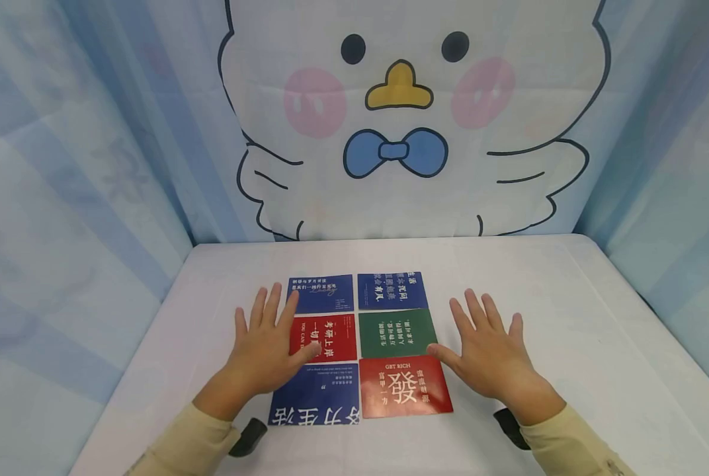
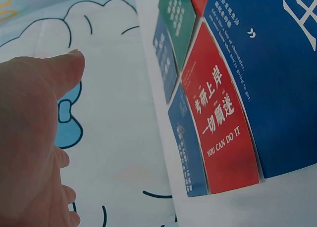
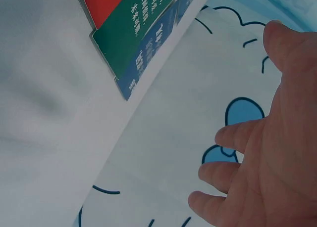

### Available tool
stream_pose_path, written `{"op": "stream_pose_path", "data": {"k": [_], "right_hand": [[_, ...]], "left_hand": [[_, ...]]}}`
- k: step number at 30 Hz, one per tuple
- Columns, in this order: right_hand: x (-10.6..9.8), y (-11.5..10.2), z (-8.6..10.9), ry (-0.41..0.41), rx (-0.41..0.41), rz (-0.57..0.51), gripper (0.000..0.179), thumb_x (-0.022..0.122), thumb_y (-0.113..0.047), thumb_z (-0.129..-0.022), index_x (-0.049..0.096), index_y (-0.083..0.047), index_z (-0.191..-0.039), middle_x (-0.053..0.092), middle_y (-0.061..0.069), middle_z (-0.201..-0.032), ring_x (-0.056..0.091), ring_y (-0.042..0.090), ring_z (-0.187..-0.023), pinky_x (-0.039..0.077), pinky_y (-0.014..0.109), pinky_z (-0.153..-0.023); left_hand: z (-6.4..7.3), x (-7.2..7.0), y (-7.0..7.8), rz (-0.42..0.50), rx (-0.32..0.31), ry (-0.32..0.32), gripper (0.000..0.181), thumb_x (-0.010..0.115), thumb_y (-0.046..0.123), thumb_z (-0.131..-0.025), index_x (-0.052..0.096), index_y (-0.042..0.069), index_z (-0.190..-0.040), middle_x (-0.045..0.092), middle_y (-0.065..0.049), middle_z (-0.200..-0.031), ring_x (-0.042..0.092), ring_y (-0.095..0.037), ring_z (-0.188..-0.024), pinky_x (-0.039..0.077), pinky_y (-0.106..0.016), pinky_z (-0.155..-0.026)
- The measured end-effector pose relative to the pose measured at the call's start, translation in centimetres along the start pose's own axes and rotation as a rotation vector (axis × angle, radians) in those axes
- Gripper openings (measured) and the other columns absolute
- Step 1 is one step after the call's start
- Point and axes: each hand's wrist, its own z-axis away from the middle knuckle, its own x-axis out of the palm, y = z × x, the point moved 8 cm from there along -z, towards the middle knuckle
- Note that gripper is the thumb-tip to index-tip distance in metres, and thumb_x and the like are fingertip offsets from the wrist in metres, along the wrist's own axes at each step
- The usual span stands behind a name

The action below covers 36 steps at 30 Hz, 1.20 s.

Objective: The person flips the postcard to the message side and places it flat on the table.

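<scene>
Lying flat on a white bench (image 1: 569,304), six rectangular printed cards (image 1: 371,337) are arranged in two columns of three, set close together with narrow seams between them. In the left column, a blue card with white lettering (image 1: 327,303) is placed at the far end, a red card with white lettering (image 1: 342,344) in the middle, and a blue card with large white characters (image 1: 307,393) at the near end. In the right column, a blue card with pale lettering (image 1: 393,294) is found at the far end, a green card with white lettering (image 1: 397,334) in the middle, and a red card marked "GET RICH" (image 1: 411,390) at the near end.

Both hands are empty, with fingers extended and spread. The left hand (image 1: 265,354) is held at the left side of the left column; in the head view the middle red card is partly covered by its thumb. The right hand (image 1: 493,357) is held to the right of the right column, its thumb pointed left and its tip seen over the right edge of the green card. Whether any card is touched cannot be determined.

Beige sleeves (image 1: 571,439) are worn on both arms. Beyond the far edge of the bench, a pale blue and white fabric backdrop (image 1: 533,39) is hung, printed with a cartoon figure wearing a blue bow tie (image 1: 394,151).
</scene>
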Motion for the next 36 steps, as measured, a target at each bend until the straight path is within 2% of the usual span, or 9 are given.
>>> {"op": "stream_pose_path", "data": {"k": [6, 9, 13, 15, 19, 25, 31, 36], "right_hand": [[0.1, -0.1, 0.0, -0.001, -0.002, -0.007, 0.089, 0.064, -0.057, -0.090, 0.036, -0.001, -0.153, 0.022, 0.028, -0.159, 0.014, 0.051, -0.144, 0.009, 0.079, -0.105], [0.1, -0.2, -0.1, 0.007, -0.015, -0.021, 0.089, 0.064, -0.056, -0.089, 0.036, -0.001, -0.153, 0.024, 0.027, -0.159, 0.016, 0.050, -0.145, 0.011, 0.079, -0.105], [0.4, -0.5, 0.2, 0.032, -0.071, -0.116, 0.090, 0.072, -0.052, -0.086, 0.039, 0.000, -0.151, 0.034, 0.025, -0.156, 0.028, 0.047, -0.142, 0.021, 0.076, -0.105], [0.9, -0.7, 0.6, 0.027, -0.101, -0.191, 0.091, 0.078, -0.048, -0.081, 0.041, 0.001, -0.150, 0.040, 0.023, -0.152, 0.035, 0.045, -0.139, 0.029, 0.073, -0.104], [2.3, -0.7, 1.1, -0.028, -0.125, -0.293, 0.095, 0.087, -0.041, -0.073, 0.045, 0.002, -0.147, 0.048, 0.022, -0.146, 0.044, 0.043, -0.133, 0.039, 0.065, -0.102], [4.5, -0.6, 1.4, -0.159, -0.086, -0.350, 0.096, 0.093, -0.035, -0.066, 0.048, -0.003, -0.145, 0.052, 0.018, -0.143, 0.045, 0.041, -0.132, 0.040, 0.064, -0.102], [5.9, -0.8, 1.7, -0.250, -0.071, -0.402, 0.091, 0.094, -0.030, -0.065, 0.052, -0.004, -0.142, 0.053, 0.017, -0.142, 0.043, 0.041, -0.134, 0.036, 0.063, -0.106], [6.5, -0.9, 1.9, -0.277, -0.070, -0.405, 0.086, 0.093, -0.026, -0.065, 0.055, -0.004, -0.139, 0.056, 0.016, -0.139, 0.042, 0.043, -0.134, 0.035, 0.065, -0.106]], "left_hand": [[0.0, 0.2, -0.1, -0.009, -0.001, -0.005, 0.100, 0.070, 0.052, -0.084, 0.024, 0.003, -0.158, 0.011, -0.025, -0.163, 0.003, -0.046, -0.149, 0.002, -0.074, -0.110], [0.0, 0.0, 0.1, 0.003, 0.015, 0.030, 0.099, 0.071, 0.051, -0.084, 0.026, 0.002, -0.157, 0.014, -0.025, -0.162, 0.006, -0.046, -0.149, 0.006, -0.074, -0.110], [0.4, 0.0, 1.1, 0.087, 0.089, 0.110, 0.101, 0.079, 0.047, -0.079, 0.031, 0.001, -0.155, 0.023, -0.022, -0.161, 0.019, -0.042, -0.147, 0.018, -0.071, -0.110], [0.7, 0.5, 1.9, 0.141, 0.133, 0.115, 0.104, 0.083, 0.045, -0.076, 0.031, 0.001, -0.154, 0.026, -0.019, -0.160, 0.024, -0.039, -0.146, 0.022, -0.069, -0.110], [1.2, 2.5, 3.3, 0.202, 0.176, 0.040, 0.110, 0.087, 0.044, -0.071, 0.029, 0.005, -0.156, 0.030, -0.013, -0.160, 0.026, -0.034, -0.146, 0.021, -0.067, -0.112], [1.1, 4.9, 5.5, 0.248, 0.200, -0.069, 0.106, 0.090, 0.042, -0.068, 0.036, 0.012, -0.154, 0.041, -0.005, -0.155, 0.030, -0.030, -0.145, 0.022, -0.067, -0.112], [0.8, 7.1, 7.6, 0.195, 0.248, -0.157, 0.087, 0.089, 0.045, -0.071, 0.053, 0.013, -0.143, 0.056, -0.002, -0.140, 0.037, -0.027, -0.138, 0.028, -0.063, -0.109], [0.8, 8.5, 8.5, 0.168, 0.251, -0.216, 0.084, 0.090, 0.042, -0.069, 0.055, 0.014, -0.140, 0.059, -0.001, -0.135, 0.038, -0.026, -0.138, 0.030, -0.063, -0.109]]}}
